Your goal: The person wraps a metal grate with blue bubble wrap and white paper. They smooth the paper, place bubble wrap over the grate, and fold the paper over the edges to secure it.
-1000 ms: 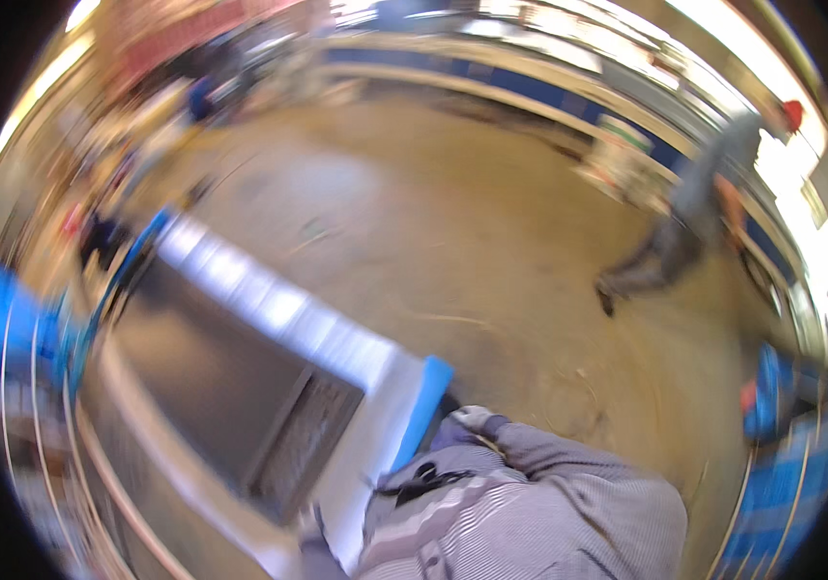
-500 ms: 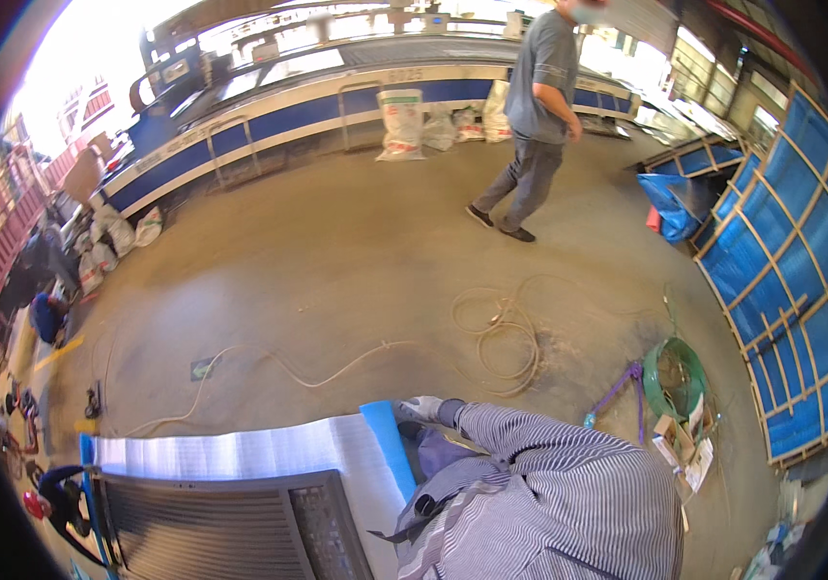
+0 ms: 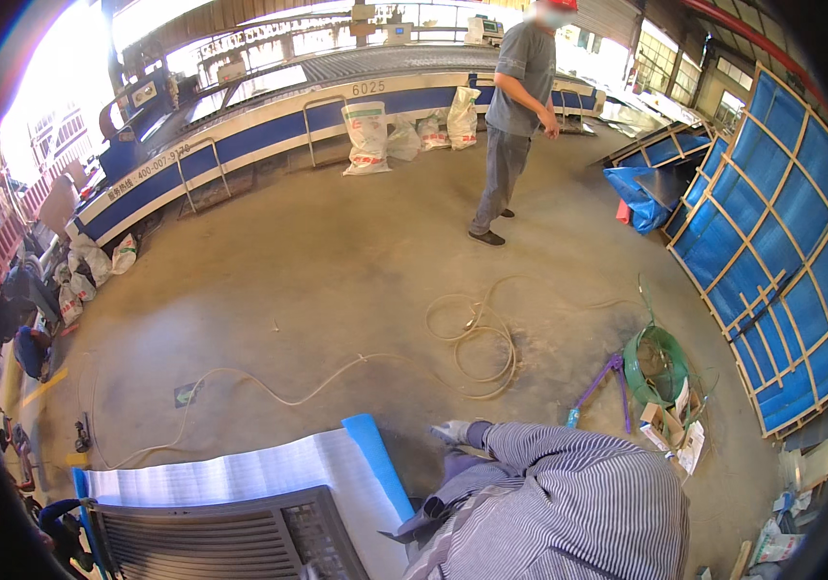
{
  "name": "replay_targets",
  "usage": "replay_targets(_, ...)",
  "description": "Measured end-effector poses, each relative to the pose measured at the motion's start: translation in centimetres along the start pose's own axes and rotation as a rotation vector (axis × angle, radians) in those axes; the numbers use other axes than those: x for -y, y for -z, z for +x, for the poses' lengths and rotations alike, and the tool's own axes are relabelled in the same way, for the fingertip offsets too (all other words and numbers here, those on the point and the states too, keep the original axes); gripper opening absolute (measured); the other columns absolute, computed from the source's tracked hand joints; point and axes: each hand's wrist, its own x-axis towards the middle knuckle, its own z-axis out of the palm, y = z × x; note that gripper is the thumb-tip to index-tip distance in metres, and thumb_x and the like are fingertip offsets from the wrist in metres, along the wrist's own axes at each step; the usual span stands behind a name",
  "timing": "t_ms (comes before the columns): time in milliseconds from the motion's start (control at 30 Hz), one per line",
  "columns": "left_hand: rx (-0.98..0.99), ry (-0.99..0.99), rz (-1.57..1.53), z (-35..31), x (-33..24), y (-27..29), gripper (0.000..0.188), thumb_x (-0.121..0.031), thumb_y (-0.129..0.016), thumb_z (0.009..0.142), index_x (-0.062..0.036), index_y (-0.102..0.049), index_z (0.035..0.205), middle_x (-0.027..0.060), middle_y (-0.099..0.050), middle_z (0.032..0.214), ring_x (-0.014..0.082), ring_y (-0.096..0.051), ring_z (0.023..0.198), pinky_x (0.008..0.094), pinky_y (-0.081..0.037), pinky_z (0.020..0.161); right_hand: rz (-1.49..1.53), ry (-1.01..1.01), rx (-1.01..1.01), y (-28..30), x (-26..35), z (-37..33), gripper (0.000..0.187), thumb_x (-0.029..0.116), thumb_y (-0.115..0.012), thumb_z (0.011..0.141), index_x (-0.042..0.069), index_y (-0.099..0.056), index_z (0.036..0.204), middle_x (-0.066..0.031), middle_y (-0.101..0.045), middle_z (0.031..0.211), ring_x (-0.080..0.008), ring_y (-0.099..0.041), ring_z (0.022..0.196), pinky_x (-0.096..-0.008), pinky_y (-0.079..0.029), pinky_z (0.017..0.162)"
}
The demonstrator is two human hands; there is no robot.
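Note:
My right arm, in a grey and white striped sleeve, reaches in from the lower edge. My right hand [image 3: 452, 432], in a light glove, is stretched out over the floor with its fingers extended and nothing visible in them. It is a little right of the blue edge [image 3: 375, 459] of a white foam sheet [image 3: 240, 462], apart from it. A dark slatted panel [image 3: 201, 541] with a patterned end section lies on the sheet, its near part cut off by the lower edge. I cannot make out my left hand.
Another person [image 3: 520, 116] stands on the far floor. A second person's dark sleeve [image 3: 64, 507] is at the panel's left end. A hose [image 3: 491, 362] coils ahead. At right are a green drum [image 3: 655, 362], a purple stand [image 3: 593, 387] and blue wood-framed sheeting [image 3: 771, 251].
My right hand has come away from the foam's blue edge, toward the right. The whole view has shifted slightly. The far person has changed stance, with feet now closer together.

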Motion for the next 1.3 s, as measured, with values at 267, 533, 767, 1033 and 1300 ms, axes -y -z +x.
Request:
replay_targets(267,0.331,0.530,-0.307,-9.5,7.6,-15.3,0.045,-0.057,-0.056,0.100,-0.0232,-0.053,0.128,0.0080,-0.057,0.087,0.0186,-0.054,0.083,0.0431,-0.045,0.070,0.179,-0.035,0.483,2.9,3.5,-7.7,0.085,0.075,-0.040,0.095,0.002,-0.065,0.131,-0.0238,-0.065,0.130,-0.0392,-0.061,0.121,-0.0452,-0.045,0.103)
replay_targets(533,0.261,0.750,-0.305,-15.0,4.9,-19.1,0.028,-0.046,-0.054,0.105,-0.0235,-0.059,0.088,-0.0010,-0.047,0.066,0.0178,-0.044,0.059,0.0386,-0.041,0.058,0.288,-0.161,0.420,5.4,-8.3,-8.5,0.081,0.078,-0.044,0.092,0.005,-0.072,0.114,-0.0152,-0.072,0.103,-0.0280,-0.069,0.086,-0.0404,-0.054,0.080)
replay_targets(767,-0.170,0.013,-0.719,-10.6,-11.4,-13.4,0.029,-0.049,-0.053,0.102,-0.0203,-0.047,0.100,0.0027,-0.043,0.087,0.0195,-0.044,0.078,0.0401,-0.041,0.069,1.172,0.049,0.071,14.2,-9.8,-3.9,0.053,0.056,-0.056,0.099,0.013,-0.062,0.129,-0.0060,-0.065,0.086,-0.0211,-0.062,0.062,-0.0368,-0.053,0.056)
replay_targets(1033,-1.015,-0.937,0.468,4.7,-30.3,-3.7,0.068,-0.029,-0.060,0.100,-0.0114,-0.029,0.159,0.0254,-0.042,0.153,0.0307,-0.045,0.141,0.0460,-0.043,0.113,0.760,0.135,0.183,26.8,6.7,-10.0,0.052,0.055,-0.052,0.101,0.013,-0.058,0.132,-0.0098,-0.066,0.084,-0.0166,-0.062,0.060,-0.0317,-0.053,0.053)
replay_targets(1300,0.782,-0.949,-0.136,-8.1,-47.2,-42.7,0.053,-0.025,-0.062,0.103,-0.0115,-0.045,0.151,0.0117,-0.056,0.141,0.0193,-0.056,0.127,0.0380,-0.046,0.109,1.161,0.174,-0.346,40.6,-1.9,-7.9,0.060,0.067,-0.046,0.099,0.014,-0.059,0.126,-0.0074,-0.067,0.078,-0.0162,-0.062,0.056,-0.0314,-0.046,0.047)
